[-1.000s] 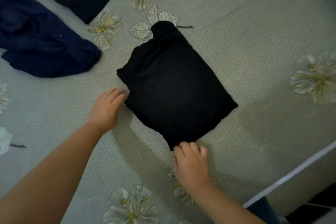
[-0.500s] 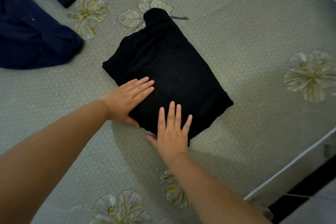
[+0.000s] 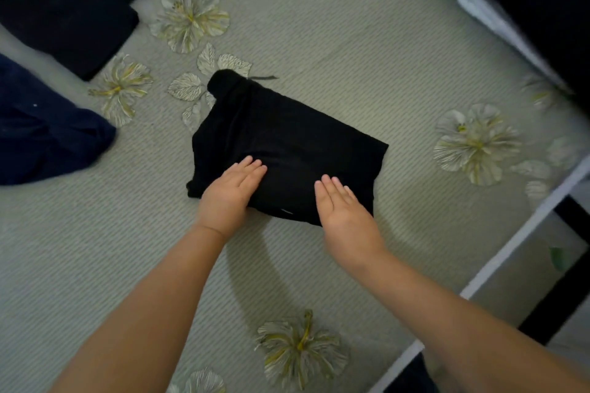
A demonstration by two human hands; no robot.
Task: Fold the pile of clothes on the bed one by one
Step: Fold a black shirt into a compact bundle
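A folded black garment [image 3: 287,150] lies near the middle of the bed [image 3: 351,41], on a pale ribbed bedspread printed with large cream and yellow flowers; it forms a compact rough rectangle, with a rounded lump of cloth sticking out at its far left corner beside a cluster of printed leaves. Both hands lie flat on the near part of the garment; the left hand [image 3: 228,193] rests palm down on the near left corner, fingers straight and close together, pointing up and to the right; the right hand [image 3: 344,210] rests palm down on the near right edge, fingers straight and together, pointing away from the person, the heel of the palm overhanging the fabric onto the bedspread. Neither hand pinches or curls round the cloth (whether they press hard or merely rest cannot be told). A small pale mark shows on the garment's near edge between the two hands. At the far left a dark navy garment [image 3: 41,134] lies crumpled, well apart from the folded one; behind it, at the upper left, more dark clothing [image 3: 70,6] lies on the bedspread. The white bed edge [image 3: 523,230] runs diagonally at the right.
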